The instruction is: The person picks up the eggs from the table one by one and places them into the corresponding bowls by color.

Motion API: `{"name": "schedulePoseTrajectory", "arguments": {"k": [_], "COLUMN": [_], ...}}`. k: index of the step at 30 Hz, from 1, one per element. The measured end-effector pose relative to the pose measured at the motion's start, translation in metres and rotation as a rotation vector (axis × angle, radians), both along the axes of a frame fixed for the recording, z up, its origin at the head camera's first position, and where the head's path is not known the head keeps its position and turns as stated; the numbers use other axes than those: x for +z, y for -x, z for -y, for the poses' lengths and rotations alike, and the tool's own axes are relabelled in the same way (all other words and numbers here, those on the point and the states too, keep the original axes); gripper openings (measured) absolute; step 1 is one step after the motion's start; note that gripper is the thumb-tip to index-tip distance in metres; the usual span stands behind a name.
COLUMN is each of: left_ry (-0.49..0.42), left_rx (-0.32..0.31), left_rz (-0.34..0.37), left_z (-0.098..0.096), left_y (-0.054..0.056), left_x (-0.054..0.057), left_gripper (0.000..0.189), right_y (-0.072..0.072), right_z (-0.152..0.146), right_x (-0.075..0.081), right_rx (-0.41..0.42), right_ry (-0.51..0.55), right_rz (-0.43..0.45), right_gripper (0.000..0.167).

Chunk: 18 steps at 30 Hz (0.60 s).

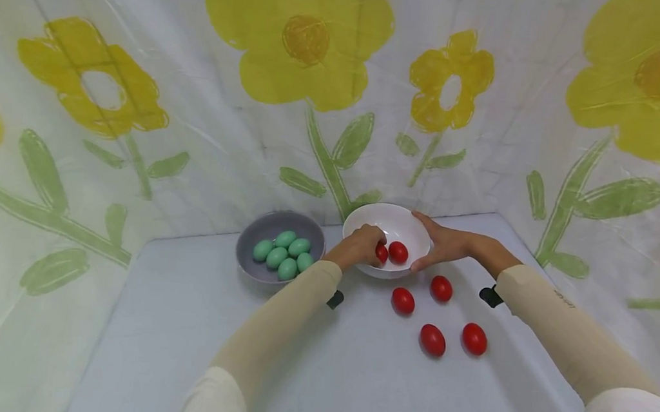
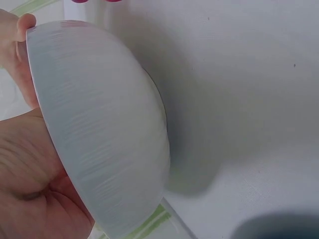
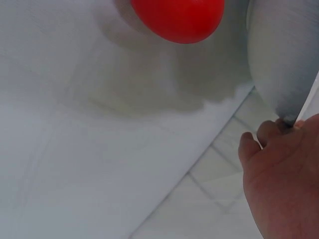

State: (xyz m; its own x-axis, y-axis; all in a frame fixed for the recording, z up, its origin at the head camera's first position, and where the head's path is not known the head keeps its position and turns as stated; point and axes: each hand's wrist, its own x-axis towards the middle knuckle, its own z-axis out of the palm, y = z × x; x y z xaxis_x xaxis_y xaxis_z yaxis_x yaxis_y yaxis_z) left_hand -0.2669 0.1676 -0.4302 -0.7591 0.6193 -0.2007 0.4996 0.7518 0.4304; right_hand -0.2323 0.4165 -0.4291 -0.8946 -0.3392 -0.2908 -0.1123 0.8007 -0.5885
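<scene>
A white bowl (image 1: 384, 215) stands at the back of the table, tilted toward me. My left hand (image 1: 364, 244) reaches over its left rim and grips a red egg (image 1: 381, 254) inside. Another red egg (image 1: 399, 253) lies in the bowl beside it. At the right rim, my right hand (image 1: 442, 242) holds the bowl, thumb at the near side and fingers at the far side. The left wrist view shows the bowl's outer wall (image 2: 99, 124) with the left palm (image 2: 35, 174) behind the rim. In the right wrist view, fingers (image 3: 269, 132) curl at the bowl's underside.
Several red eggs lie loose on the table in front of the bowl, the nearest ones being one egg (image 1: 402, 301) and another (image 1: 442, 288). Left of the white bowl stands a grey bowl (image 1: 250, 238) with several green eggs (image 1: 278, 257). A flowered curtain (image 1: 217, 158) hangs behind the table.
</scene>
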Motion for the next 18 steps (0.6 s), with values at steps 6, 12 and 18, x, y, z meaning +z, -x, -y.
{"name": "schedulePoseTrajectory", "arguments": {"k": [6,12,18], "left_ry": [-0.006,-0.006,-0.035], "left_rx": [0.012,0.004,-0.006], "left_rz": [0.002,-0.009,-0.014], "left_z": [0.0009,0.0025,0.0062], "left_y": [-0.0005,0.0012,0.0039], "left_x": [0.0006,0.0004,-0.0024], "left_gripper": [0.055,0.058,0.064], "right_y": [0.0017,0.0014,0.0007], "right_z": [0.0003,0.0001,-0.0007], "right_x": [-0.0003,0.0005,-0.0007], "right_rx": [0.003,-0.01,-0.008], "right_ry": [0.01,0.006,0.005], "right_rz": [-0.001,0.007,0.009], "right_gripper": [0.137,0.135,0.134]}}
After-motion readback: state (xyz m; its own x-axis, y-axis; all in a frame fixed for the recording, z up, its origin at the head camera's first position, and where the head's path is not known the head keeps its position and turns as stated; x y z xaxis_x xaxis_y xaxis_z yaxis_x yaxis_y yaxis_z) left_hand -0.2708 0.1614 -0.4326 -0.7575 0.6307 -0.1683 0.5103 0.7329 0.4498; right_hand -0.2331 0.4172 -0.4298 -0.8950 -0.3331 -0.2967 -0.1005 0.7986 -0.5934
